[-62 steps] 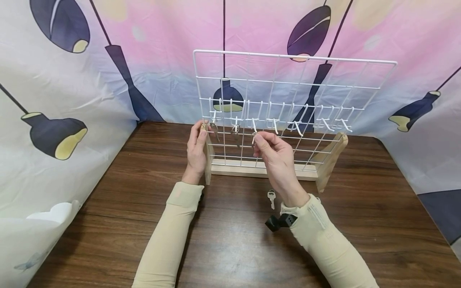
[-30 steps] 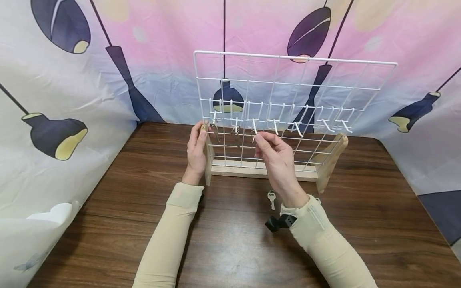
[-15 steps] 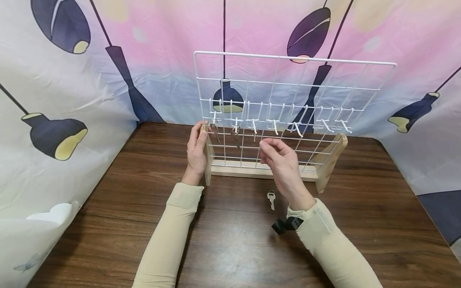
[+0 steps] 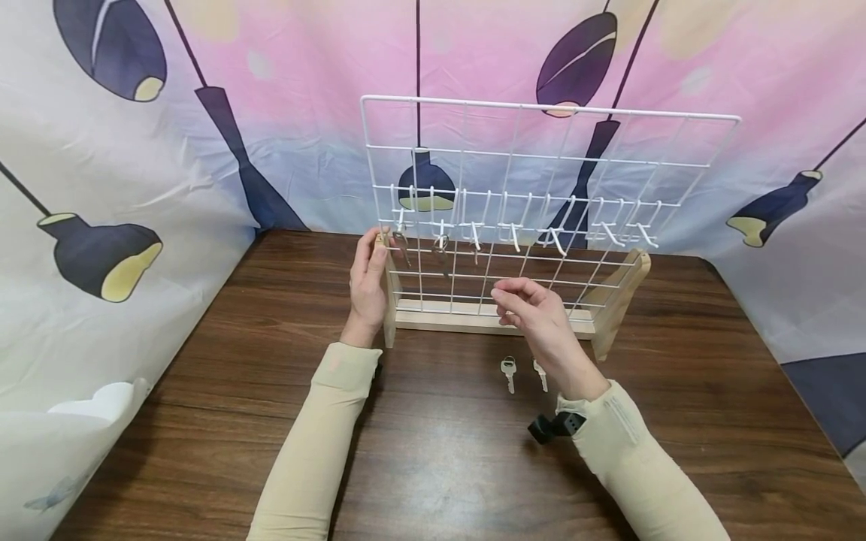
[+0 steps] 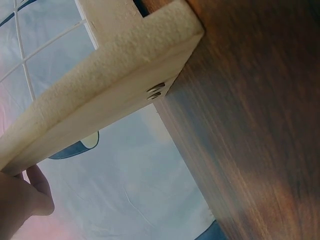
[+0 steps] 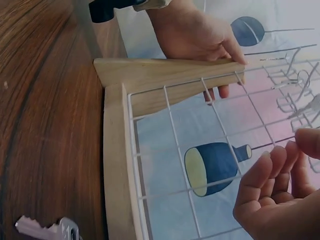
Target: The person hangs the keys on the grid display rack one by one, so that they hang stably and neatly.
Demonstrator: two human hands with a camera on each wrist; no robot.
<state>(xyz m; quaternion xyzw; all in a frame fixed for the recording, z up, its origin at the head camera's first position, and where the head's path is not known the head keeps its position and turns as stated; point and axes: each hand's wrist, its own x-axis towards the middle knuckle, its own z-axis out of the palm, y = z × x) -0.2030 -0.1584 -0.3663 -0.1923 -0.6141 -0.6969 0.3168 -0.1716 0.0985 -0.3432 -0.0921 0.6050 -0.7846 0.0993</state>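
A white wire grid rack (image 4: 514, 157) stands in wooden end supports. Around the left support (image 5: 100, 85), the fingers and thumb of my left hand (image 4: 368, 289) hold on near its top. My right hand (image 4: 537, 315) hovers in front of the lower grid, its fingers loosely bent with nothing between them. Three hooks at the left carry keys: one key (image 4: 402, 244) at the end, a second key (image 4: 444, 259) beside it, and a third key (image 4: 476, 252) on the third hook. On the table lie a silver key (image 4: 509, 374) and another key (image 4: 540, 376) beside my right wrist.
Several more white hooks (image 4: 558, 240) line the grid to the right, bearing no keys. The right wooden support (image 4: 622, 304) stands beyond my right hand. A printed curtain (image 4: 284, 173) rises behind the dark wooden table (image 4: 433, 451).
My right hand has released the key on the third hook, which now hangs there, and moved down and right. A second key on the table has come into view. My left hand keeps its hold.
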